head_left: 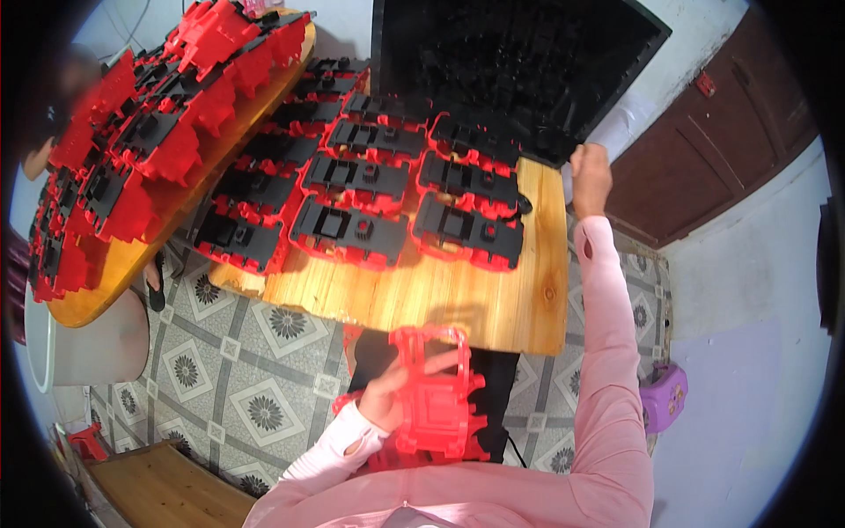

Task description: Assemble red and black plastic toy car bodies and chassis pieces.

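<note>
My left hand (pixel 384 398) is in front of my body, closed around a red plastic frame (pixel 433 414) with open slots and small side lugs. Some of its fingers show through the frame's upper opening. At the far right, my right hand (pixel 590 180) is stretched out beside the corner of a large black rectangular box or panel (pixel 647 31). Its fingers are curled; whatever they may hold is hidden. Between the hands, rows of red frames with black plates (pixel 348 231) fitted on top lie on a wooden table (pixel 539 304).
On the left, an oval wooden board (pixel 84 308) carries stacked red and black pieces (pixel 163 132). Below it stands a whitish tub (pixel 106 348). A purple plastic stool (pixel 666 398) is by the right wall, near a brown door (pixel 704 132). Another person (pixel 40 158) is partly visible at far left.
</note>
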A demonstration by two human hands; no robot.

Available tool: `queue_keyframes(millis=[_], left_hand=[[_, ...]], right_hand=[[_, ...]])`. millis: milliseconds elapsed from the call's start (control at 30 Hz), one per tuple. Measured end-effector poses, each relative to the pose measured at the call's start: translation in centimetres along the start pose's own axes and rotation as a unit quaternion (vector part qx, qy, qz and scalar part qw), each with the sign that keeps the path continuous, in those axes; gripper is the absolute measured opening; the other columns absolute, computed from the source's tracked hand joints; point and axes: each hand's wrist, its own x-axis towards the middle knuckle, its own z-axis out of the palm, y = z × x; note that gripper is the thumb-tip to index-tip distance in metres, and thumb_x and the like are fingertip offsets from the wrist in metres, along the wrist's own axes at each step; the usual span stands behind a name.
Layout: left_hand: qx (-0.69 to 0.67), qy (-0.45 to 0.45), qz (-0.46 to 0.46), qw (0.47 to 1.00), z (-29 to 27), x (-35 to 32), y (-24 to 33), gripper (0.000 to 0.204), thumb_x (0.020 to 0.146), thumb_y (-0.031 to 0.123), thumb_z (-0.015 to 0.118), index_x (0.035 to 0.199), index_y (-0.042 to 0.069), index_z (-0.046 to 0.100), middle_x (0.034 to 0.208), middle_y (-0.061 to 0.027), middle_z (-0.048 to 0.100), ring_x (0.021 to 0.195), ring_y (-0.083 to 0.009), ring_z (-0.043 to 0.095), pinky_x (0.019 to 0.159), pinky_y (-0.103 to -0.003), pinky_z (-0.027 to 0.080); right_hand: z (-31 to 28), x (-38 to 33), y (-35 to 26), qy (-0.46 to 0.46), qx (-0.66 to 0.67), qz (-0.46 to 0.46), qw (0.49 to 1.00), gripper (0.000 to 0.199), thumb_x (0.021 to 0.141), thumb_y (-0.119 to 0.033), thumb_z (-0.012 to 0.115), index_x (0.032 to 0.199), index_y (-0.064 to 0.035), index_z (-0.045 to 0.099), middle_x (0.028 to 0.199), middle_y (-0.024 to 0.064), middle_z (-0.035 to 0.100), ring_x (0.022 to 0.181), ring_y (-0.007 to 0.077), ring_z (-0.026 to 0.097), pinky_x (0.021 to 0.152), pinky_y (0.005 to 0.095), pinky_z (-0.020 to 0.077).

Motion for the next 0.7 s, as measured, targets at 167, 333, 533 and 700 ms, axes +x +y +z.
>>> queue_keyframes(millis=[167, 333, 533, 700], left_hand=[[-0.022, 0.04, 0.033, 0.998, 1.2, -0.3, -0.2, 0.065, 0.095, 0.031, 0.056, 0.149, 0.017, 0.022, 0.148, -0.0232, 0.034, 0.127, -0.0461, 0.046, 0.099, -0.057, 0.046], [0.033, 0.041, 0.048, 0.997, 1.7, -1.1, 0.1, 0.055, 0.1, 0.036, 0.047, 0.147, 0.017, 0.024, 0.145, -0.0229, 0.038, 0.121, -0.0362, 0.054, 0.094, -0.048, 0.053], [0.078, 0.117, 0.071, 0.987, 2.7, -2.7, -0.2, 0.057, 0.098, 0.036, 0.052, 0.146, 0.017, 0.028, 0.14, -0.0202, 0.045, 0.116, -0.0342, 0.058, 0.093, -0.048, 0.054], [0.083, 0.117, 0.069, 0.987, 3.0, -4.0, 0.0, 0.057, 0.098, 0.035, 0.054, 0.146, 0.017, 0.03, 0.136, -0.0167, 0.049, 0.115, -0.0311, 0.059, 0.091, -0.047, 0.055]], right_hand=[[-16.1, -8.4, -4.5, 0.038, -0.003, -0.042, 0.998, 0.011, 0.083, -0.001, 0.068, 0.089, -0.0021, 0.059, 0.091, 0.0121, 0.064, 0.078, 0.0298, 0.062, 0.068, 0.0381, 0.0513], [-22.9, -17.9, -9.7, -0.093, 0.067, -0.209, 0.971, 0.016, 0.079, -0.001, 0.071, 0.09, -0.0023, 0.059, 0.105, 0.0133, 0.065, 0.08, 0.0264, 0.063, 0.068, 0.0366, 0.0519], [-23.6, -16.9, -11.1, -0.226, 0.198, -0.197, 0.933, 0.03, 0.078, -0.012, 0.076, 0.103, -0.0029, 0.063, 0.104, 0.0121, 0.064, 0.084, 0.027, 0.063, 0.073, 0.0388, 0.0521], [-22.9, -14.8, -12.4, -0.301, 0.24, -0.023, 0.923, 0.038, 0.081, -0.019, 0.073, 0.115, -0.0067, 0.062, 0.107, 0.0104, 0.059, 0.092, 0.031, 0.061, 0.079, 0.0379, 0.05]])
